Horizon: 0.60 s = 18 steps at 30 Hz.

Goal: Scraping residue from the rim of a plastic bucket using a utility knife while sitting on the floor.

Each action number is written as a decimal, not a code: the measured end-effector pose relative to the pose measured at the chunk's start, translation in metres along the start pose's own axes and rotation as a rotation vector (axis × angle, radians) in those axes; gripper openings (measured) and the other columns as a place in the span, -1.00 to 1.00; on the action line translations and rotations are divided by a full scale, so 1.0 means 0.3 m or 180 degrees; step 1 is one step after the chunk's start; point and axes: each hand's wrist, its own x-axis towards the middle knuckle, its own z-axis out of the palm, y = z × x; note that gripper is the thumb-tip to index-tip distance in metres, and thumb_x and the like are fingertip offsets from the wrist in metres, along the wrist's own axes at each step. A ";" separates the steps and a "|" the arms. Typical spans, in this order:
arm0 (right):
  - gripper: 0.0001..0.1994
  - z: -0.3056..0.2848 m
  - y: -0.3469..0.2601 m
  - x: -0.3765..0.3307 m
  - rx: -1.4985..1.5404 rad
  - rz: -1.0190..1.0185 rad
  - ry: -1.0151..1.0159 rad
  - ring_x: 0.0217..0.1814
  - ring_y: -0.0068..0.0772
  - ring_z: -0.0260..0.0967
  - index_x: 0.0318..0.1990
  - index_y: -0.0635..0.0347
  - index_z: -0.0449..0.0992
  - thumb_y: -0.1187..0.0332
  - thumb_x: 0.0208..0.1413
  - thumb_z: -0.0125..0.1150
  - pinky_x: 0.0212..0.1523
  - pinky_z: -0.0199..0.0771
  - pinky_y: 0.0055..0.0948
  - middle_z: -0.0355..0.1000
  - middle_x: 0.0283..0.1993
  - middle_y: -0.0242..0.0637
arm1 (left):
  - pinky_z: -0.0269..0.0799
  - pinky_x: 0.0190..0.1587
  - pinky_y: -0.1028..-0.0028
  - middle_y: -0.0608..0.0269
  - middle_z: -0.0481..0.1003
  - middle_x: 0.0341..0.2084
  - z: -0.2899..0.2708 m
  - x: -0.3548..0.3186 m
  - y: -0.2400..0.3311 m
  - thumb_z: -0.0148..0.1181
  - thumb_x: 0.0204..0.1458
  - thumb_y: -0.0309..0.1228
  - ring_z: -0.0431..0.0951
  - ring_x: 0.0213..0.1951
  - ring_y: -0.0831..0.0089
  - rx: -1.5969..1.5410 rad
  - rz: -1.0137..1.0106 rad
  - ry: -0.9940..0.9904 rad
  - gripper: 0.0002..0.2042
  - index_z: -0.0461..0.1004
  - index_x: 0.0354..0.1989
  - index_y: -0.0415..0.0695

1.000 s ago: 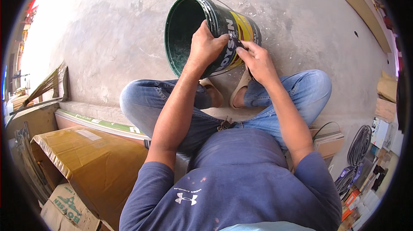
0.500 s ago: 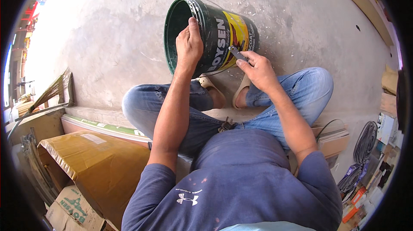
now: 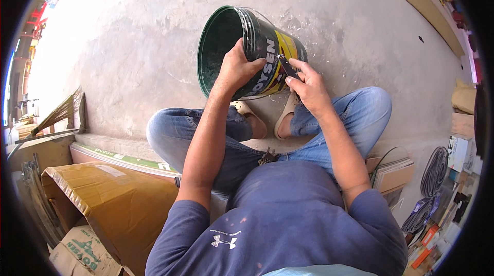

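Item: pail (image 3: 257, 49), dark green plastic with a yellow and black label, tipped on its side at 12 o'clock from your knees, open mouth facing 9 o'clock, its lower side at your feet. Your left hand (image 3: 237, 69) is wrapped over the rim, thumb and fingers pressed onto the pail's outer wall and edge, holding it tilted. Your right hand (image 3: 307, 86) lies against the label at 3 o'clock of the left hand, fingers pinched together on a small dark blade (image 3: 286, 66), its tip touching the label; what kind of tool it is cannot be told. Floor (image 3: 154, 60): bare grey concrete, with pale flecks scattered at 1 o'clock of the pail. You sit low, in blue jeans and pale sandals (image 3: 283, 116), knees spread, feet just under the pail. A brown carton (image 3: 118, 204) stands at 8 o'clock, with a second printed box (image 3: 82, 255) below it. A broom (image 3: 64, 111) leans at 9 o'clock. A long pale board (image 3: 427, 8) lies at 2 o'clock. Coiled hose and stacked packets (image 3: 442, 193) sit at 4 o'clock.
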 end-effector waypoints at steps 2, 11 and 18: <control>-0.47 0.002 -0.011 -0.001 -0.0166 0.0009 0.0017 -0.31 -0.58 0.44 0.34 0.45 0.36 0.43 0.25 0.23 -0.26 0.47 -0.51 0.59 -0.22 -0.20 | 0.59 0.04 0.35 0.04 0.68 -0.16 0.004 0.001 0.000 0.47 -0.08 -0.40 0.69 -0.10 0.37 -0.0052 0.0047 -0.0057 -0.49 0.51 0.07 -0.29; -0.51 0.083 -0.095 0.022 -0.0963 -0.0883 0.0478 -0.26 -0.30 0.64 0.26 0.30 0.50 0.32 0.20 0.34 -0.20 0.63 -0.24 0.65 -0.12 0.08 | 0.55 -0.01 0.37 0.10 0.69 -0.17 -0.044 -0.031 -0.060 0.34 -0.05 -0.53 0.63 -0.16 0.48 -0.0458 0.0410 -0.0208 -0.59 0.56 0.03 -0.33; -0.51 0.049 -0.052 0.027 -0.0316 -0.0822 0.0711 0.12 -0.09 0.63 0.29 0.42 0.40 0.40 0.25 0.27 0.07 0.59 -0.23 0.59 0.04 0.25 | 0.57 0.00 0.37 0.06 0.71 -0.19 -0.094 -0.066 0.094 0.32 -0.02 -0.59 0.68 -0.16 0.42 -0.0139 0.0401 -0.0032 -0.60 0.54 0.05 -0.34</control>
